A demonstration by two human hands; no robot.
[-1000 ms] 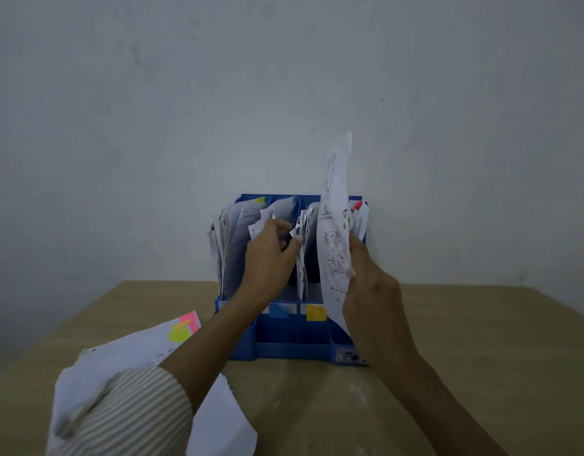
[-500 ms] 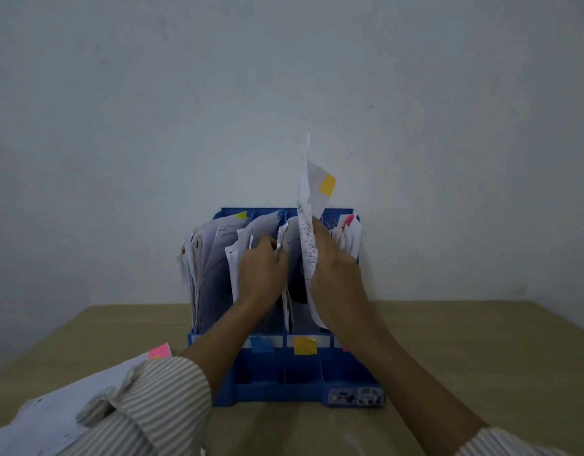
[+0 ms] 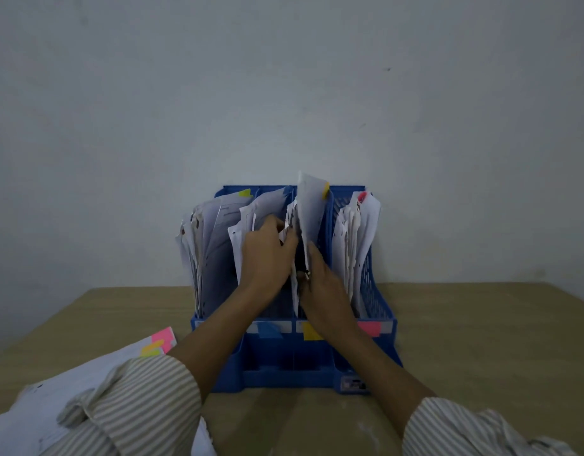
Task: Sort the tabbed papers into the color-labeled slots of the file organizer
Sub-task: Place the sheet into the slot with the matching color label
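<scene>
While crammed full at frame centre, blue file organizer (image 3: 379,327), then yellow-tabbed sheet (image 3: 312,209) half down its yellow-labelled slot: light, floppy, best held low along an edge; left hand (image 3: 265,255) parting neighbouring papers, right hand (image 3: 323,287) pinching the sheet.

Blue file organizer (image 3: 381,334) w/ blue, yellow, pink labels; white papers (image 3: 312,205); striped sleeves (image 3: 145,399); tan table (image 3: 481,340)

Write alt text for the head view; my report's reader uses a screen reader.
Two hands, left hand and right hand, slide an orange-tabbed paper into the blue file organizer above its yellow label. More tabbed papers lie on the table at left.
</scene>
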